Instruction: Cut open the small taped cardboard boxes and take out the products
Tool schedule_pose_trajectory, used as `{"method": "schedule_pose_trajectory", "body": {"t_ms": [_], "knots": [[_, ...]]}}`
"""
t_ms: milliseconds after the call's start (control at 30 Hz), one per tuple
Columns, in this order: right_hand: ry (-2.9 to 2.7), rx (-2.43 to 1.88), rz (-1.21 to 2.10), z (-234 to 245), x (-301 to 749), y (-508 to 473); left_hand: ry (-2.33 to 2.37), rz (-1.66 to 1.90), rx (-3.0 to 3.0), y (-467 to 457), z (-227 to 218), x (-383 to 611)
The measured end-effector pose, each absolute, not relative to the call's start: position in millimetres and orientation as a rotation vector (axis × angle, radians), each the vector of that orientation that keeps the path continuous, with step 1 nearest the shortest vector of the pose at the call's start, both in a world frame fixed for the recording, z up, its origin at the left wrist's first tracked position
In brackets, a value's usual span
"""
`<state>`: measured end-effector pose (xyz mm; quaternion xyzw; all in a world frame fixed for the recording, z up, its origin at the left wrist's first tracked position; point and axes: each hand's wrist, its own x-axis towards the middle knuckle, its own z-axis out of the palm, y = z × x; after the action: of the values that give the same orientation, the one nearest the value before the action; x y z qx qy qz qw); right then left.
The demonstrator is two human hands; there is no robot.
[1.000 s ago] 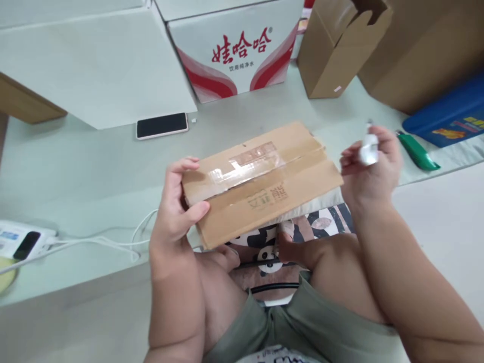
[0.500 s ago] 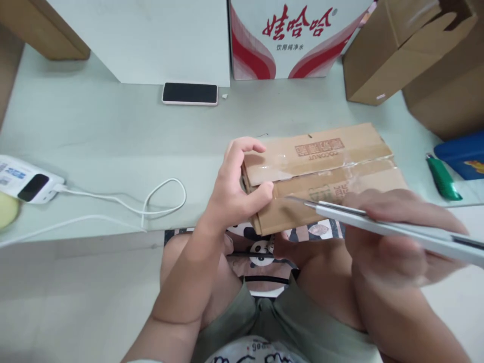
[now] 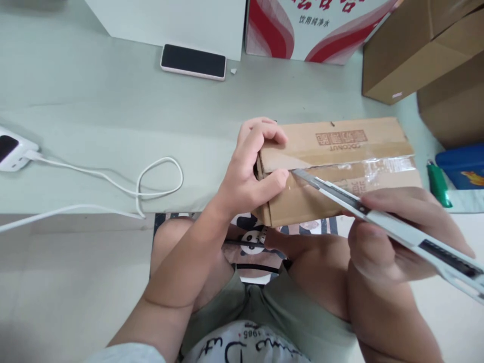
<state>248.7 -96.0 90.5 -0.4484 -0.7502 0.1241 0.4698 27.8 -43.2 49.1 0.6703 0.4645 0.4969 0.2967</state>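
A flat brown cardboard box (image 3: 340, 136) with printed lettering lies at the table's front edge, clear tape along its middle seam. My left hand (image 3: 257, 166) grips its left end, fingers on the top far side and thumb on the near flap. In my right hand (image 3: 401, 232) is a white utility knife (image 3: 397, 229) with its blade out. The blade tip touches the seam just right of my left thumb. My palm hides part of the box's right near corner.
Behind stand a white box (image 3: 174, 25), a red-and-white carton (image 3: 295, 35) and a tall cardboard box (image 3: 404, 60). A phone (image 3: 192, 61) lies before the white box. At left is a white device (image 3: 15, 148) with a cable (image 3: 94, 180); at right, a green object (image 3: 438, 185) and blue case (image 3: 463, 164).
The knife tip has come from above the near flap onto the taped seam, beside my left thumb. My left hand keeps its hold on the box. The whole view has shifted.
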Motion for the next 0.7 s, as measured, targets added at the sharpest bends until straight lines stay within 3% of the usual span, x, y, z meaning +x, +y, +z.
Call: {"method": "schedule_pose_trajectory", "body": {"t_ms": [100,400,700], "knots": [[-1.949,-0.963,0.173,100.9,241.6,-93.0,1.293,1.32,1.798,-41.8,45.9,27.9],[-2.004,-0.866,0.315,100.5,233.2,-99.6,1.306,1.295,1.742,-39.8,45.5,28.9],[-1.915,-1.12,0.351,114.3,230.5,-106.8,1.262,1.293,1.734,-40.4,47.8,27.9]]}}
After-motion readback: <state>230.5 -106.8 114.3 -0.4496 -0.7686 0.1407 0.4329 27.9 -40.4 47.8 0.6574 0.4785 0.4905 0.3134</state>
